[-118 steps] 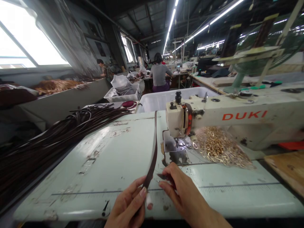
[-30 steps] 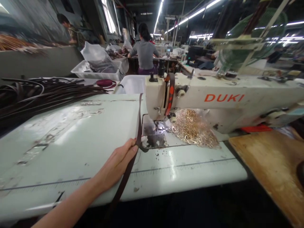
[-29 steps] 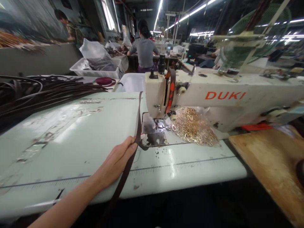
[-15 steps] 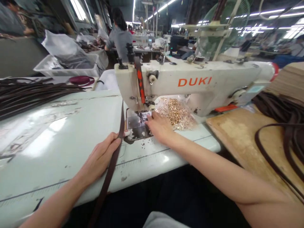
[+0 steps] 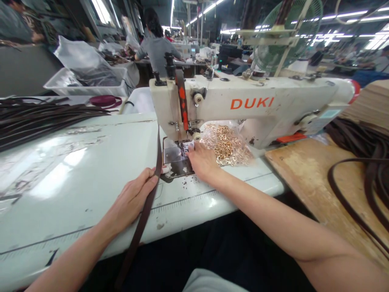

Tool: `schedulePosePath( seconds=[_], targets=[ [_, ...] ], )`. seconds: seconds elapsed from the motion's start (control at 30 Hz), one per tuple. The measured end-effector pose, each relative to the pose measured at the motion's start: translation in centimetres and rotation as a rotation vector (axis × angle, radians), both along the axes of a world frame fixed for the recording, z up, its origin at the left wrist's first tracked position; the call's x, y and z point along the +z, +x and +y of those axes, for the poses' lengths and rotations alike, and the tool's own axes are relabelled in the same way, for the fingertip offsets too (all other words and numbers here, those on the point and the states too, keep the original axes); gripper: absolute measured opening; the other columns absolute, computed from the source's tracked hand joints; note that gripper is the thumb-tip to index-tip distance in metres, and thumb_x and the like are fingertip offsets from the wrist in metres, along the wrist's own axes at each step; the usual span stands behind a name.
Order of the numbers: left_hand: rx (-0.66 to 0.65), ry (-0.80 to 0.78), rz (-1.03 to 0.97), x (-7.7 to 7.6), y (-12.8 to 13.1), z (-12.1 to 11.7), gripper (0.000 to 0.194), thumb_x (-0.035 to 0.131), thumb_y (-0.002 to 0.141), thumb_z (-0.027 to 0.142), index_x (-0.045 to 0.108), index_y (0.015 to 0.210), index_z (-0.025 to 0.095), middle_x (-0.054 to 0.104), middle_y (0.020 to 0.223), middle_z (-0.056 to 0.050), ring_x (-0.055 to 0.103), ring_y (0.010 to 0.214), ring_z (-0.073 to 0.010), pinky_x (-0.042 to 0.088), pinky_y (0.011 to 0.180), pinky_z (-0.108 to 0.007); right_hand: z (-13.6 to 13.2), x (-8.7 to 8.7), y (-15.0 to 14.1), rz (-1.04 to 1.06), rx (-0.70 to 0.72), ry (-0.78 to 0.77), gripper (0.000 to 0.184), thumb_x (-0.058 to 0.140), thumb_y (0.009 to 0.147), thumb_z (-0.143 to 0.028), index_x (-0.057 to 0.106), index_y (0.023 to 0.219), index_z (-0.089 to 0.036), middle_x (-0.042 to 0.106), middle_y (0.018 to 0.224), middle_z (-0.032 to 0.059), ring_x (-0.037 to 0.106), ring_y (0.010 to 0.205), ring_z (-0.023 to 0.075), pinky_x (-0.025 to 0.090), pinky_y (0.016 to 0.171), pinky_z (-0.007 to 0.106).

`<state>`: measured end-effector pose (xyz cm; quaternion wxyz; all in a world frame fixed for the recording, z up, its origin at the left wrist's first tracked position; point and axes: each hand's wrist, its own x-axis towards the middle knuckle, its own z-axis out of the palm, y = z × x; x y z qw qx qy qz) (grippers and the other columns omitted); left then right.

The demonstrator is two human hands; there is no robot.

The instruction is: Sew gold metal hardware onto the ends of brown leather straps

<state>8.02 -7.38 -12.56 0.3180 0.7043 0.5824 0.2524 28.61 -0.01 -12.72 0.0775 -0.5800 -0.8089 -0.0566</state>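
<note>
My left hand (image 5: 136, 192) is closed on a dark brown strap (image 5: 142, 221), left of the needle area. The strap runs up the tabletop and hangs down over the front edge. A white wrap (image 5: 165, 169) shows on a fingertip beyond the strap. My right hand (image 5: 203, 162) reaches under the head of the white sewing machine (image 5: 212, 95), its bent fingers close to the presser foot (image 5: 182, 149). Whatever those fingers pinch, if anything, is hidden. Right behind that hand lies a clear bag of gold-coloured metal fittings (image 5: 225, 148).
Dark straps (image 5: 39, 121) are piled at the left, near a maroon coil (image 5: 105, 101). Behind stands a white bin (image 5: 88, 90) with plastic bags. A wooden board (image 5: 298, 170) and more brown straps (image 5: 377, 178) lie right. A person (image 5: 158, 48) sits ahead.
Earlier my right hand held a small dark pointed tool, then left view. Now it is back, by the presser foot. My left hand has slid the strap nearer the machine; my view has turned right.
</note>
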Motion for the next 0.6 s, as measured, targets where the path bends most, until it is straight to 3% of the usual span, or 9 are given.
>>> schedulePosePath(
  seconds=[0.4,0.6],
  targets=[
    [-0.008,-0.005,0.011,0.1,0.1,-0.1,0.033,0.033,0.094,0.051,0.037,0.077,0.024,0.041,0.068,0.007,0.045,0.066,-0.0154,0.033,0.065,-0.026,0.2,0.0,-0.3,-0.04,-0.038,0.009,0.03,0.03,0.097,-0.017,0.057,0.11,-0.011,0.05,0.116,0.0171,0.051,0.101,0.0246,0.05,0.072,0.036],
    [0.014,0.016,0.01,0.2,0.1,-0.2,0.032,0.034,0.094,0.05,0.036,0.075,0.024,0.041,0.067,0.007,0.044,0.063,-0.0152,0.033,0.064,-0.026,1.4,1.0,-0.6,-0.054,-0.098,-0.04,0.032,0.031,0.095,-0.012,0.057,0.111,-0.01,0.05,0.118,0.0197,0.048,0.108,0.0265,0.049,0.077,0.036]
  ],
)
